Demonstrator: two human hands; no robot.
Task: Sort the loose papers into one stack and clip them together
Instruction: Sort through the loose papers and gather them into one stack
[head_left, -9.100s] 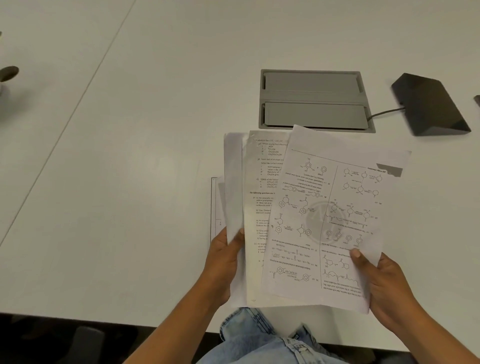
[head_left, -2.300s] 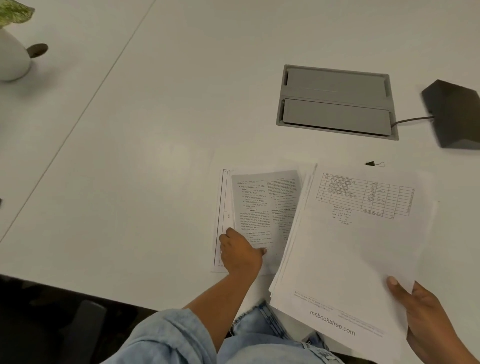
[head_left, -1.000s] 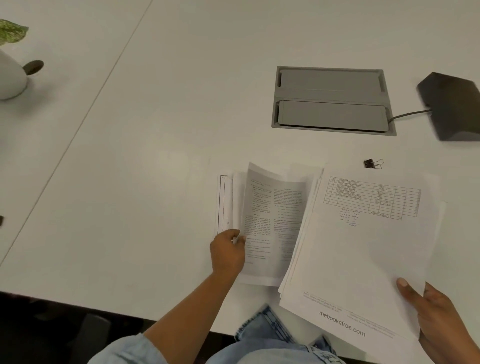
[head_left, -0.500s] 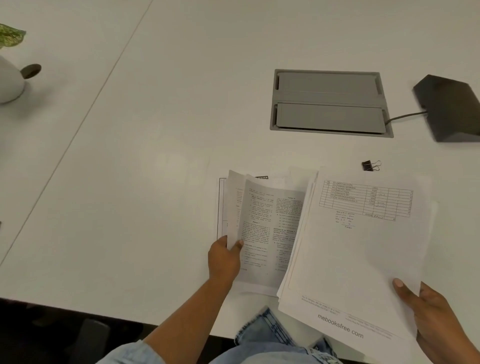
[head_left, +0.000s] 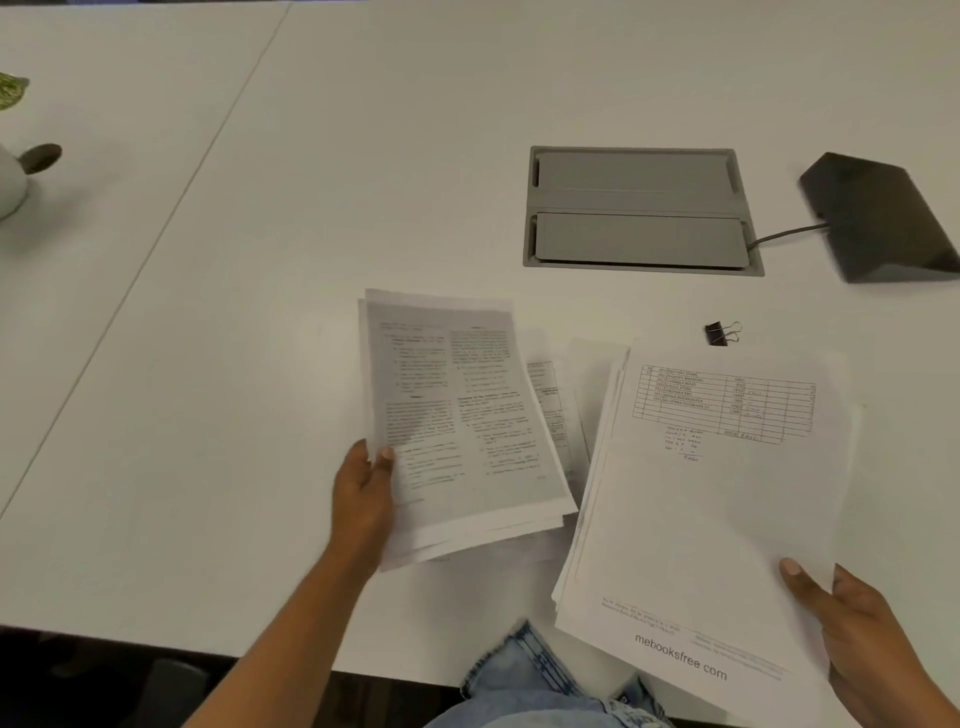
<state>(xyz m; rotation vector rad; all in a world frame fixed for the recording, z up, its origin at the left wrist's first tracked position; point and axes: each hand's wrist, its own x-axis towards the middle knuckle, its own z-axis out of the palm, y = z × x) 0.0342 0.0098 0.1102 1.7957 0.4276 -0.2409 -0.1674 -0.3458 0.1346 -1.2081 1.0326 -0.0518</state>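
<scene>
My left hand (head_left: 363, 491) grips the left edge of a small bundle of printed sheets (head_left: 462, 421), lifted off the white table with two-column text on top. My right hand (head_left: 852, 623) holds the lower right corner of a bigger stack of papers (head_left: 696, 519); its top sheet shows a table and the words "mebooksfree.com". The two bundles are apart, side by side, and a further sheet (head_left: 550, 405) shows in the gap between them. A small black binder clip (head_left: 719, 333) lies on the table just beyond the right stack.
A grey cable hatch (head_left: 639, 208) is set into the table (head_left: 311, 208) at the back. A dark wedge-shaped device (head_left: 878, 218) with a cord sits at the far right. A white plant pot (head_left: 10, 182) stands at the left edge. The table's near edge runs along my lap.
My left hand has gathered the sheets from the table, lifted them clear and shifted them up and left. The right stack has stayed nearly still.
</scene>
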